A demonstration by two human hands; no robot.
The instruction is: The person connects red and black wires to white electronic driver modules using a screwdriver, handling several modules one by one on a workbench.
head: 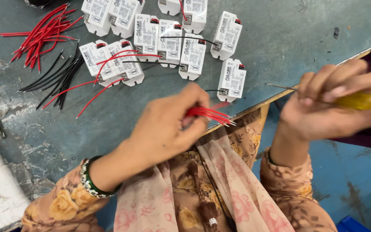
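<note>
L hand (168, 126) clenched on red wire bundle (209, 114); R hand (331, 105) grips yellow-handled screwdriver (353, 101). Wiring step, likely: next wire needs feeding into white driver box (232, 79) at 12 o'clock on bench (108, 116).

I see a grey-blue worktable (280, 38) with a scuffed, worn top and a pale wooden edge at 3 o'clock. White rectangular driver boxes (168, 41) lie clustered at 12, some with red or black leads attached. Loose red wires (44, 32) are piled at 10 o'clock, a bundle of black wires (61, 77) just below them.
</note>
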